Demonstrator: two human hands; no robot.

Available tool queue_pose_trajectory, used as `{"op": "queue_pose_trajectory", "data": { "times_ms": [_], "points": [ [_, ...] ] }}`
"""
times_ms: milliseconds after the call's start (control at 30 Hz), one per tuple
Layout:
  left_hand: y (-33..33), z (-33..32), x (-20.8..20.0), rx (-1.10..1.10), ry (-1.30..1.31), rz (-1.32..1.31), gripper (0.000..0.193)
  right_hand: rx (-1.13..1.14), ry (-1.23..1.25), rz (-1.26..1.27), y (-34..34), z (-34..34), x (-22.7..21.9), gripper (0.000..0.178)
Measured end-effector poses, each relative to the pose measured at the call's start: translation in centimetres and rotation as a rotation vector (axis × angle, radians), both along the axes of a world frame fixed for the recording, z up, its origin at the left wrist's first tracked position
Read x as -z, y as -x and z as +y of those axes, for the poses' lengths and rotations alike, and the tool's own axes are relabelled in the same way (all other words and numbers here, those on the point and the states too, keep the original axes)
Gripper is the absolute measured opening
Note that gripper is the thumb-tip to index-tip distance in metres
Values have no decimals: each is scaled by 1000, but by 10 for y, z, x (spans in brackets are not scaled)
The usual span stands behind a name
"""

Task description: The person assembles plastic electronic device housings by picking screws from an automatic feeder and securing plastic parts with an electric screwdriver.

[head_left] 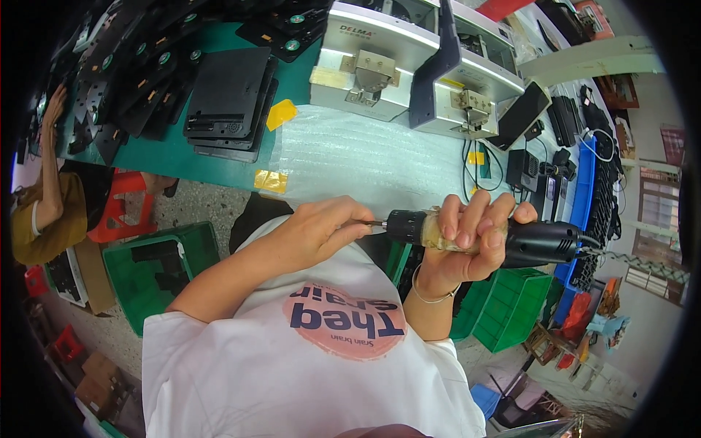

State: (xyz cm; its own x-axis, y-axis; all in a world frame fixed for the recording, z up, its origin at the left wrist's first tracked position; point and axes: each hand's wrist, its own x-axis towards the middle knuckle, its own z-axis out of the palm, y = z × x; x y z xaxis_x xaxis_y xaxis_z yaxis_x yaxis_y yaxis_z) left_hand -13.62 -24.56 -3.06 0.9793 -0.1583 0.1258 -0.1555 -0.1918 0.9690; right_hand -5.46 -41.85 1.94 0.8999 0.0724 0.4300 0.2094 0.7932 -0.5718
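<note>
Two hands are working on one black electric screwdriver (504, 237), which is lying level in front of the person's chest, just below the near edge of the workbench (219, 157): the right hand (467, 241) is wrapping its fingers closed around the tool's barrel, where a yellowish worn sleeve is showing under the fingertips, and the left hand (318, 230) is pinching the thin metal bit (374, 224) at the tool's nose between closed fingertips. A coiled cable is trailing from the tool's rear toward the right. On the bench two boxy silver-grey metal machines (380, 51) are standing side by side at the far edge, and one stack of flat black plastic panels (226, 102) is lying on the green mat, with many more black parts crowding the far left corner. A sheet of ribbed white foam (350, 157) is covering the middle of the bench, and two patches of yellow tape are sitting by its left edge. Below, one green plastic crate (157, 266) is resting on the speckled concrete floor at the left and further green crates (511, 306) at the right. Another person's arm (47, 160) is reaching up at the far left
</note>
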Motion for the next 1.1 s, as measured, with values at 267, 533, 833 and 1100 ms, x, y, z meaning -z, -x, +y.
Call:
{"op": "queue_pose_trajectory", "data": {
  "times_ms": [267,533,833,1100],
  "points": [
    [8,8,24,-116,-103,84,19,-49,1,134,3,4,9,45],
    [5,6,15,-31,-46,192,10,33,177,129,9,-14,4,45],
    [-4,-4,9,35,-312,25,5,72,105,148,12,-25,6,42],
    [-7,-7,7,59,-389,-41,7,74,149,231,13,-29,-1,27]
  ]
}}
